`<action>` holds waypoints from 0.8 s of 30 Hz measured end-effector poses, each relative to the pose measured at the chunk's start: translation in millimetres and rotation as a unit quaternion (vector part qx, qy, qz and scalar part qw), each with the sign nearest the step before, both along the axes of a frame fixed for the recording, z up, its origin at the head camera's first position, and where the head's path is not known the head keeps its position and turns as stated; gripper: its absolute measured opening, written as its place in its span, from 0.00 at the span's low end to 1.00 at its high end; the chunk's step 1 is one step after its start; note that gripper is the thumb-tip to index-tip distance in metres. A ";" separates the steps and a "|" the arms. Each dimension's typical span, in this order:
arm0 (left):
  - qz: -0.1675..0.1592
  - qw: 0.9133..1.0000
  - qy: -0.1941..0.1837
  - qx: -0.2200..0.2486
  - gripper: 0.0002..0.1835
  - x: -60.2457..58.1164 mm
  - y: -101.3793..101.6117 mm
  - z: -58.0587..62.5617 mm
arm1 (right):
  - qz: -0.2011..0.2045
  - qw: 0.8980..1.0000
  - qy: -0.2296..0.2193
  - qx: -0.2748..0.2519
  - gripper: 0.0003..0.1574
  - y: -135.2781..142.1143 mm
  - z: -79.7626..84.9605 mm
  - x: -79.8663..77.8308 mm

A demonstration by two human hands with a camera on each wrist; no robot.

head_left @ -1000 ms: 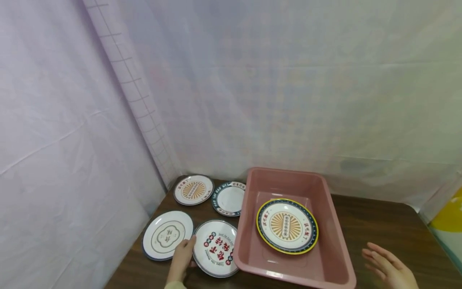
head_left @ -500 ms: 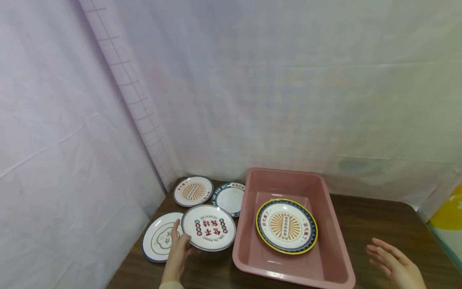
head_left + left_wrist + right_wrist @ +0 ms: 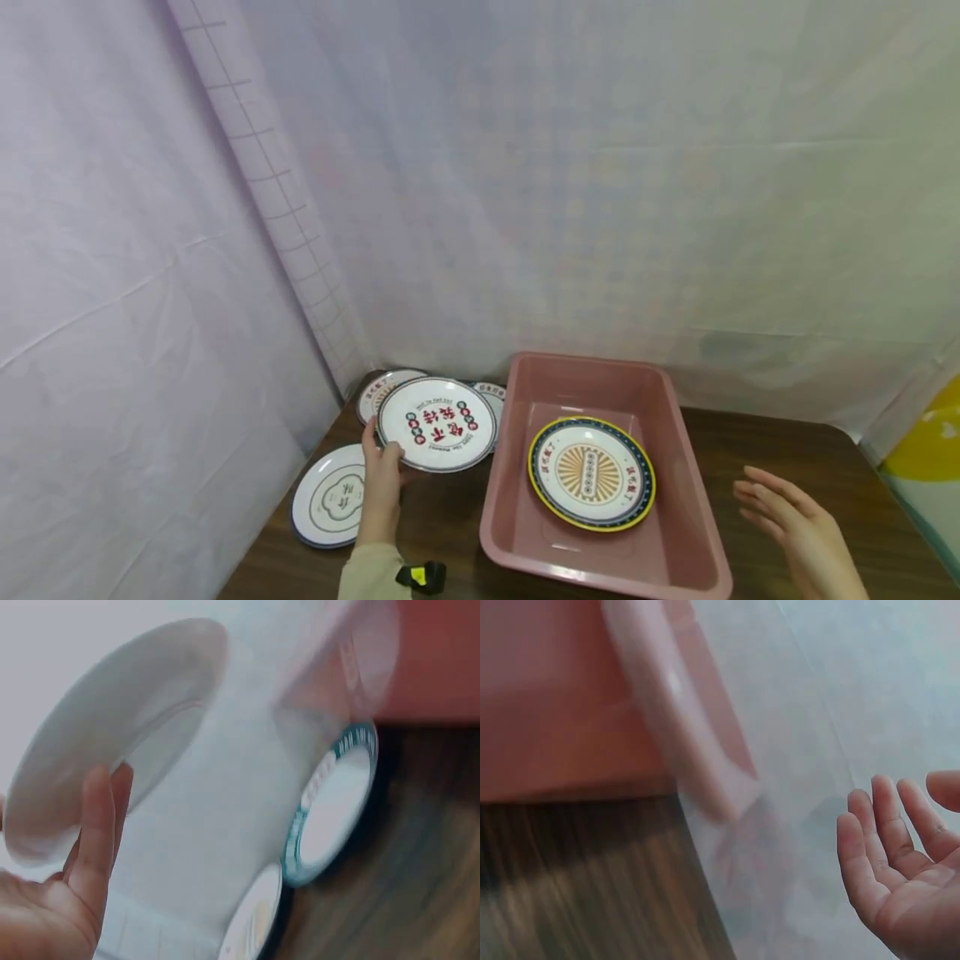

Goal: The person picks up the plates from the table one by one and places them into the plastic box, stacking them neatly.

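My left hand [image 3: 383, 483] grips the near left rim of a white plate [image 3: 442, 400] with red lettering, thumb on top and fingers beneath. In the left wrist view the plate's pale underside [image 3: 142, 720] shows, lifted above the table and tilted. Right of it stands a pink plastic basin [image 3: 693, 492], where a yellow-rimmed plate [image 3: 592, 517] with a sunburst design lies on the bottom. Beyond the basin's right side my right hand [image 3: 798, 525] hovers with nothing in it, fingers loosely extended; the right wrist view shows its palm [image 3: 922, 892] too.
A white plate [image 3: 311, 500] with a flower-shaped outline lies at the table's left edge. Behind the lifted plate, partly covered, are a sunburst plate [image 3: 372, 396] and a green-rimmed plate [image 3: 330, 814]. The dark wood table [image 3: 757, 433] meets a pale curtain [image 3: 600, 208] at the back.
My left hand has raised the red-lettered plate off the table and carried it away from me, over the two rear plates. My right hand has shifted slightly and stays beside the basin.
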State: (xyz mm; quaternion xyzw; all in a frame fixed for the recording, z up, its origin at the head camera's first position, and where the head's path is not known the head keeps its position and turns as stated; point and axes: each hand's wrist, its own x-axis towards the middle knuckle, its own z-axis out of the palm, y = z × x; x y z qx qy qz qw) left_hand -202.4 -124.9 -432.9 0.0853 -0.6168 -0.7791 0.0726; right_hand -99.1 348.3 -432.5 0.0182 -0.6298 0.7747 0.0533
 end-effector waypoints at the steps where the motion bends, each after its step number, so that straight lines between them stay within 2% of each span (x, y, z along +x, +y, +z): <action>1: -0.001 1.000 -0.009 0.009 0.40 -0.9 4.3 2.8 | -0.002 1.000 -0.003 0.008 0.19 -3.5 2.4 -2.4; 4: -0.016 0.998 -0.024 0.047 0.39 -3.0 19.0 9.5 | -0.011 0.999 -0.019 0.040 0.16 -16.9 9.9 -13.6; 8: -0.064 0.994 -0.010 0.092 0.38 -5.2 44.7 14.6 | -0.015 0.996 -0.029 0.077 0.13 -39.5 20.5 -32.1; 10: -0.091 0.991 0.002 0.094 0.38 -5.0 59.0 16.5 | -0.012 0.993 -0.043 0.112 0.12 -50.5 26.3 -40.9; 12: -0.118 0.989 0.013 0.086 0.37 -4.7 73.2 17.7 | -0.006 0.987 -0.065 0.145 0.17 -60.6 32.8 -49.4; 14: -0.145 0.986 0.026 0.083 0.35 -4.0 87.2 18.8 | 0.001 0.982 -0.082 0.169 0.27 -68.6 38.4 -57.6; 17: -0.180 0.979 0.027 0.089 0.33 -2.8 105.6 20.6 | 0.010 0.982 -0.092 0.162 0.37 -77.9 43.8 -67.8; 21: -0.222 0.969 0.020 0.103 0.37 -0.7 123.5 23.0 | 0.023 0.985 -0.104 0.136 0.39 -83.4 44.6 -74.5; 24: -0.239 0.966 0.016 0.100 0.41 -1.7 131.1 24.9 | 0.031 0.986 -0.118 0.115 0.40 -84.0 44.1 -77.0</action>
